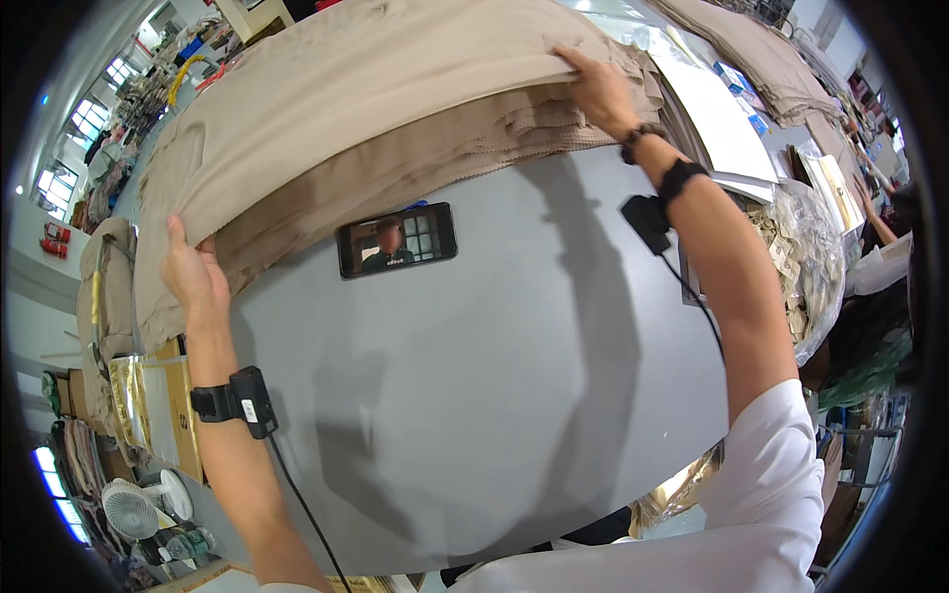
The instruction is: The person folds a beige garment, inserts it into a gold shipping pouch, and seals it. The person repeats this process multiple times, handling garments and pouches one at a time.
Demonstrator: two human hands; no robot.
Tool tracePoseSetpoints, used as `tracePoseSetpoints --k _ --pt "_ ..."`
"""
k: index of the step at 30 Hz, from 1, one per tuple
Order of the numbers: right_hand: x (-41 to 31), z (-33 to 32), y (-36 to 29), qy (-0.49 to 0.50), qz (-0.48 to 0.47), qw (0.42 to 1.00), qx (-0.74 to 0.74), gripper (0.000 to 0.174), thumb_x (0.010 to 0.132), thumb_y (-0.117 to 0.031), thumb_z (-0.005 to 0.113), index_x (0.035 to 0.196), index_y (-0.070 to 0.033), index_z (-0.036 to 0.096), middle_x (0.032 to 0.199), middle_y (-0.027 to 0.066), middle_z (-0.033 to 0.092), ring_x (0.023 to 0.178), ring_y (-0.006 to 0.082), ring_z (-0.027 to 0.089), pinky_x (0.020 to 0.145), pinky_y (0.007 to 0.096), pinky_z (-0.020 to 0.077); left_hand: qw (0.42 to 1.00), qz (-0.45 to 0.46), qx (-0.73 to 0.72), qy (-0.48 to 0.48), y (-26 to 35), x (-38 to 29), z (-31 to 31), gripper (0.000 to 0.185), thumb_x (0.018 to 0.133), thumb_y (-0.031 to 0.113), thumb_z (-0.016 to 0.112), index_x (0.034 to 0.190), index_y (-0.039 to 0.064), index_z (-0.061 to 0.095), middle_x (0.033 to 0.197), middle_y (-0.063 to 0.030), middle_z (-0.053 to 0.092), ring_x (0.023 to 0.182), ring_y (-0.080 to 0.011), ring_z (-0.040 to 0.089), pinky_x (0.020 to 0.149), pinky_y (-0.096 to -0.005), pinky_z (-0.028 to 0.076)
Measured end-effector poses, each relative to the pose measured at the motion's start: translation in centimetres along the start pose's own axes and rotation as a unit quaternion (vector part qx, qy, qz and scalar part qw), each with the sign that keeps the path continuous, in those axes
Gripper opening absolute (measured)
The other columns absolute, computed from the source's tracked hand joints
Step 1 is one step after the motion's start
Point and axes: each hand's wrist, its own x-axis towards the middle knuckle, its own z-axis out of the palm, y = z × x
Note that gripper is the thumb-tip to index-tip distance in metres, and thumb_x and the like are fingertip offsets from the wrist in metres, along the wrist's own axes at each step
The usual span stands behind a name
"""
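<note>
A beige piece of fabric (356, 111) spreads across the far side of the grey table (474, 385), on top of a stack of similar folded cloths (445, 159). My left hand (194, 270) pinches the near left part of the top piece between thumb and fingers. At the right, my right hand (602, 93) grips the same piece by its near edge, thumb side and fingers partly over the cloth. Between the hands that edge is raised a little off the layers below. Some of my right fingertips are hidden by the fabric.
A smartphone (397, 240) showing a video lies just in front of the stack. White sheets (715, 118) and a clear plastic bag of tags (804, 259) are at the right. Gold-edged packaging (159, 415), a small white fan (132, 508) and a plastic bottle (187, 545) stand left.
</note>
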Motion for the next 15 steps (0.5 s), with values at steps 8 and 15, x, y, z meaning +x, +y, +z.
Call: tracePoseSetpoints --k 8,15 --pt "-8.6 -11.7 2.1 0.037 -0.073 0.995 0.051 0.044 0.086 0.004 0.067 0.124 -0.016 0.076 0.105 0.0181 0.076 0.095 0.0324 0.075 0.082 0.0360 0.0591 0.996 -0.026 0.001 0.090 -1.9 3.7 -4.1 0.050 0.107 0.025 0.062 0.138 -0.012 0.053 0.138 -0.0183 0.062 0.120 -0.0294 0.065 0.098 -0.0446 0.057" --pt "-19.1 -24.9 2.8 0.074 -0.039 0.996 0.043 0.053 0.085 0.000 0.042 0.130 0.001 0.070 0.126 0.0166 0.073 0.117 0.0283 0.069 0.104 0.0386 0.0529 0.985 -0.128 -0.045 0.109 -4.5 3.4 -2.6 0.050 0.096 0.013 0.068 0.140 -0.007 0.053 0.138 -0.0184 0.060 0.123 -0.0313 0.060 0.105 -0.0425 0.050"
